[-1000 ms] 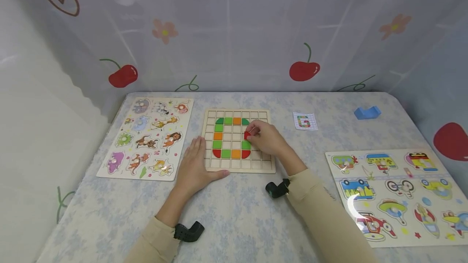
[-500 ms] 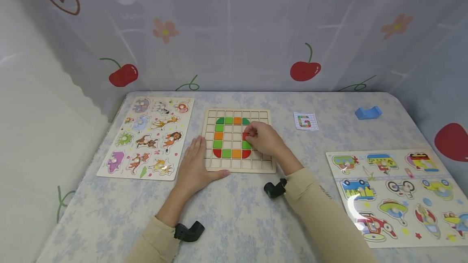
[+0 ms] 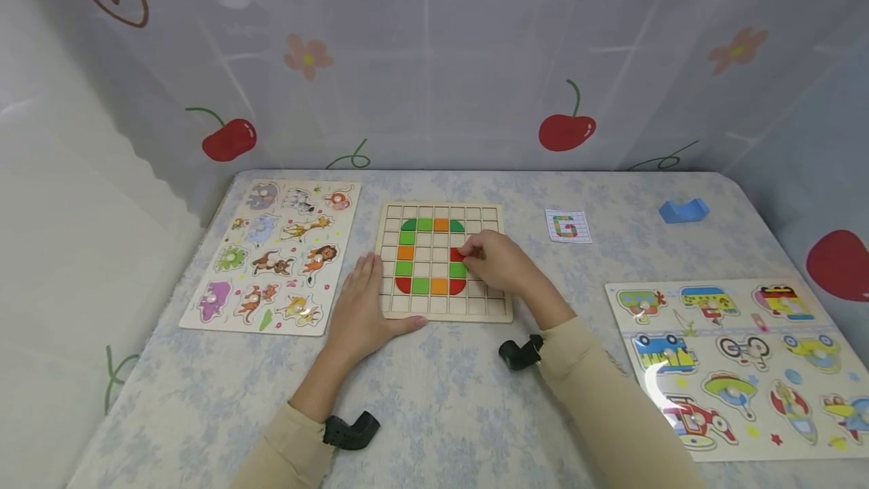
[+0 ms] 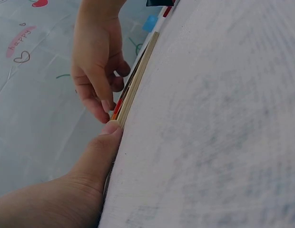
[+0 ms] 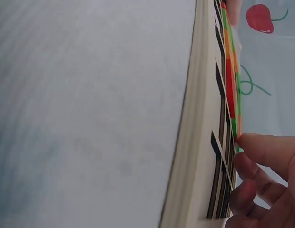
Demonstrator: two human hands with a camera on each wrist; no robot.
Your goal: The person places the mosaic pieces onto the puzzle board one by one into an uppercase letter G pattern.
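A square wooden grid board lies mid-table, with green, orange and red tiles set in its cells as an outline. My right hand is over the board's right half, thumb and forefinger pinching the right edge of a red square tile level with its neighbours. Close up in the right wrist view, a fingertip touches red at the board's surface. My left hand rests at the board's left edge, fingers straight, thumb along the near edge. In the left wrist view the right hand hangs fingertips down above the board.
An animal peg puzzle lies left of the board, a vehicle puzzle at the near right. A small pattern card with a G-like figure and a blue notched block lie at the back right.
The red tile has gone down into the right column of the outline. My right hand has slid slightly right, uncovering the dark green corner tile. My left hand has stayed put.
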